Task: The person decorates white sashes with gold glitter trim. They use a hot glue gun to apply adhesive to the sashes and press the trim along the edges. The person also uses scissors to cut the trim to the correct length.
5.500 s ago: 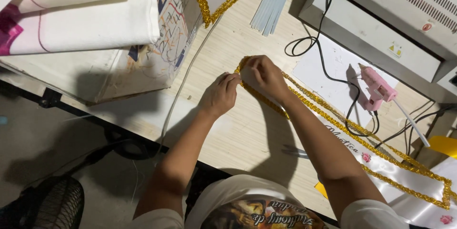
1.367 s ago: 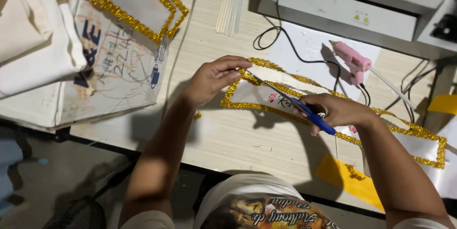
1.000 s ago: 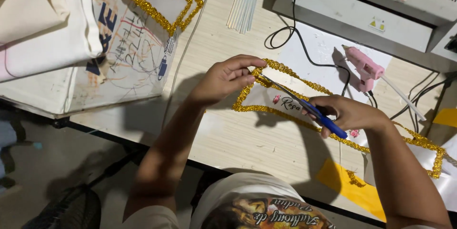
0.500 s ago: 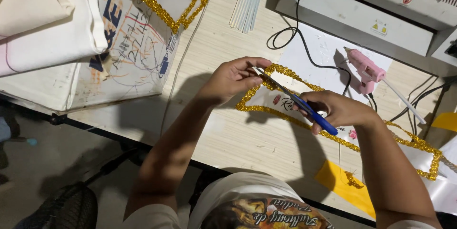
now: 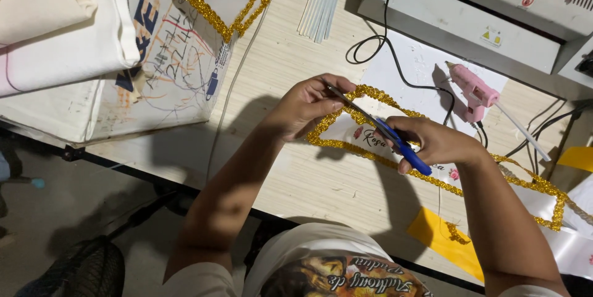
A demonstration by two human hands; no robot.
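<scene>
The right hand was curled around the blue handles of a pair of scissors, whose blades reached left and up to the tip of a white sash edged with gold glitter trim. The left hand pinched that tip, fingers pressed together over the trim just where the blades met it. The sash lay flat on the pale wooden counter and ran off to the right under the right forearm.

Just behind the right hand, a pink glue gun rested on a white sheet, with a black cable looping near it. A bundle of clear glue sticks lay further back. A grey machine stood along the far edge. To the left sat a scribbled white box with folded cloth on top, and a yellow paper scrap lay near the front edge.
</scene>
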